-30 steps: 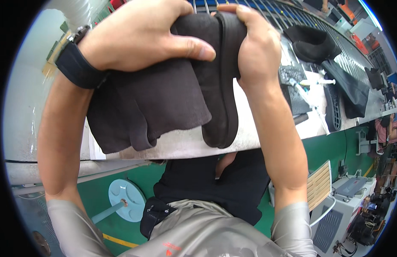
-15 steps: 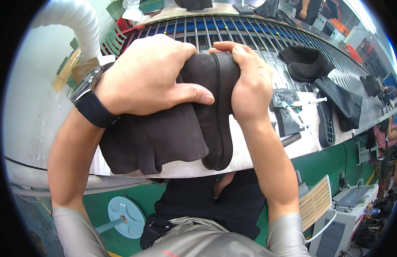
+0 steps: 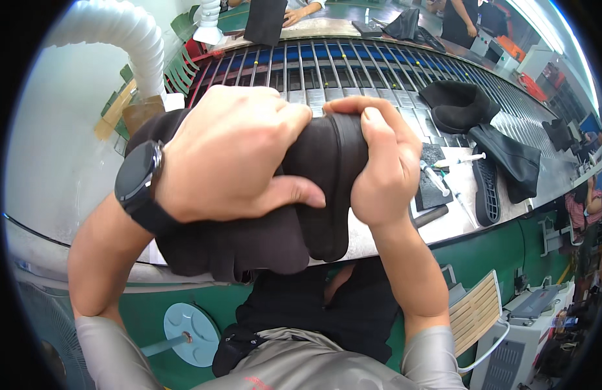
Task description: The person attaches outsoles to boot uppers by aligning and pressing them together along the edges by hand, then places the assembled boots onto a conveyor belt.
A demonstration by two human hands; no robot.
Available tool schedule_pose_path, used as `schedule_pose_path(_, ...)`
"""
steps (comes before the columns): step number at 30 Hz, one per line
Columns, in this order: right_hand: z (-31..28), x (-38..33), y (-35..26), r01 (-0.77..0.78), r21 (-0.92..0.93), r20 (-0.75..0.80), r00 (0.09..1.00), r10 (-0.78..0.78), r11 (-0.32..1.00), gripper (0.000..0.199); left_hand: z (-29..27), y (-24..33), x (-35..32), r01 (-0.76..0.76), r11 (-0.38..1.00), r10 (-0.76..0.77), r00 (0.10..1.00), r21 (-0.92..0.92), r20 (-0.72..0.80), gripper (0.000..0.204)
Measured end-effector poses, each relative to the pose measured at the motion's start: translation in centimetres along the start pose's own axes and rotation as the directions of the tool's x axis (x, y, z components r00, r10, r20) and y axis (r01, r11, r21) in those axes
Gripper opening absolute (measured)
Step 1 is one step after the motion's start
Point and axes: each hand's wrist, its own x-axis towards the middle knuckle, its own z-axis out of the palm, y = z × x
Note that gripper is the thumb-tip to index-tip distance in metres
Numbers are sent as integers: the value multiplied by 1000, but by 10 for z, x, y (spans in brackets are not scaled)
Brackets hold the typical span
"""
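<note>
A dark brown suede boot (image 3: 311,153) lies on its side between my hands, above the near edge of the worktable. Its soft shaft (image 3: 249,244) spreads to the lower left, and the sole edge faces right. My left hand (image 3: 229,153), with a black watch on the wrist, grips the upper from above, its thumb pressed along the boot. My right hand (image 3: 385,162) wraps round the sole side, fingers over the far end and thumb bent near them. The palm sides of both hands are hidden.
Right of my hands lie several syringes (image 3: 437,179), a dark block (image 3: 431,195), a loose black sole (image 3: 487,195) and another boot (image 3: 463,107) with a dark shaft (image 3: 509,159). Beyond runs a roller conveyor (image 3: 314,62). A white duct (image 3: 129,39) hangs at left. Another person's hand (image 3: 294,16) works across the conveyor.
Both hands and the boot have come lower in the view, partly as the whole view shifted. The boot has tilted, so less of its sole edge shows. Across the conveyor, a person's hand has appeared.
</note>
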Motion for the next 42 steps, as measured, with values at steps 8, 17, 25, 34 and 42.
schedule_pose_path(8, -22, -90, -33, 174, 21, 288, 942, -172, 985, 90, -42, 63, -50, 19, 985, -3, 996, -174, 91, 81)
schedule_pose_path(17, -16, -141, -52, 233, 133, 366, 892, -266, 963, 77, -31, 130, -110, 152, 984, -121, 950, -88, 287, 69)
schedule_pose_path(25, 1, -172, -55, 296, 131, 161, 935, -315, 946, 44, -12, 162, -140, 201, 979, -205, 973, 44, 106, 54)
schedule_pose_path(34, 12, -185, -55, 322, 118, 70, 941, -331, 940, 38, -5, 170, -147, 241, 966, -242, 970, 88, -7, 35)
schedule_pose_path(42, 20, -191, -55, 340, 96, 17, 939, -343, 936, 37, -1, 171, -154, 252, 963, -248, 967, 92, -52, 35)
